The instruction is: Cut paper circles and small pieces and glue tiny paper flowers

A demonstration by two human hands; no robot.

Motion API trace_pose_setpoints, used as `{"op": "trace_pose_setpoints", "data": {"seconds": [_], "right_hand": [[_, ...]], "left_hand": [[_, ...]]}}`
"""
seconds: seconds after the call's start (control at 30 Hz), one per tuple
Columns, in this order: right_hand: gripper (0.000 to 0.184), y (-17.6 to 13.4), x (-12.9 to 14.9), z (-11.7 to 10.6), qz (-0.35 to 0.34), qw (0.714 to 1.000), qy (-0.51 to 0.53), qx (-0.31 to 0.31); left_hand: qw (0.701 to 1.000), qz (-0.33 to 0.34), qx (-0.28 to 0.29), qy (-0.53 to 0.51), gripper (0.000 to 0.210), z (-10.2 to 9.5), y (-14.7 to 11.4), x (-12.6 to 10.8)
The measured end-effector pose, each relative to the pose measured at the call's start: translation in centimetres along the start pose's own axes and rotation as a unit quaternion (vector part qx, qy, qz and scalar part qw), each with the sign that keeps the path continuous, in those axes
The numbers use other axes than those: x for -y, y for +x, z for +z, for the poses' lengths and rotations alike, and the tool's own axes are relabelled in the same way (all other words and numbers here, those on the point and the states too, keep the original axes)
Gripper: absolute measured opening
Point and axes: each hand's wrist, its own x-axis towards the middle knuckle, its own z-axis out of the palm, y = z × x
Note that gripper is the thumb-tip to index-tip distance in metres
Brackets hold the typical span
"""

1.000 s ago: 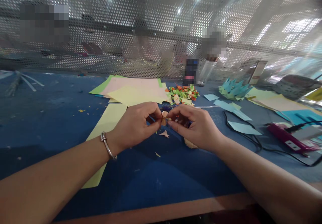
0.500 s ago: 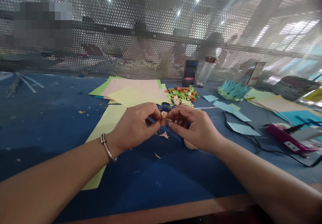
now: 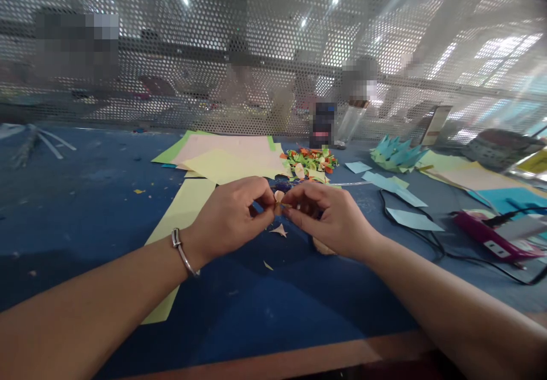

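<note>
Between my two hands is a small peach paper piece (image 3: 279,196) with rounded lobes, like a tiny flower. My left hand (image 3: 239,206), with a silver bracelet at the wrist, pinches its left side between thumb and forefinger. From the right, the thumb and fingers of my right hand (image 3: 329,215) pinch the other side. Just below the fingertips a pale pointed paper scrap (image 3: 280,230) lies on the blue table (image 3: 239,317). Under my right hand a tan rounded object (image 3: 323,247) is mostly hidden.
Behind my hands lie a pile of green, orange and cream paper bits (image 3: 310,160) and stacked paper sheets (image 3: 226,152). To the right are blue paper strips (image 3: 395,189), a spiky blue paper form (image 3: 397,153), and a purple power strip (image 3: 491,237) with cables. A perforated metal screen (image 3: 273,84) stands behind.
Both hands stay almost in place, still pinching the peach paper piece. The fingers and the piece have shifted only very slightly.
</note>
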Motion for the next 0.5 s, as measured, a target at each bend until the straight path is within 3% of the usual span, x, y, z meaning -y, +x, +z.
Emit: {"op": "trace_pose_setpoints", "data": {"seconds": [0.5], "right_hand": [[0.016, -0.05, 0.29, 0.05, 0.012, 1.0, 0.007, -0.012]], "left_hand": [[0.999, -0.014, -0.037, 0.024, 0.007, 0.17, 0.03, -0.33]]}}
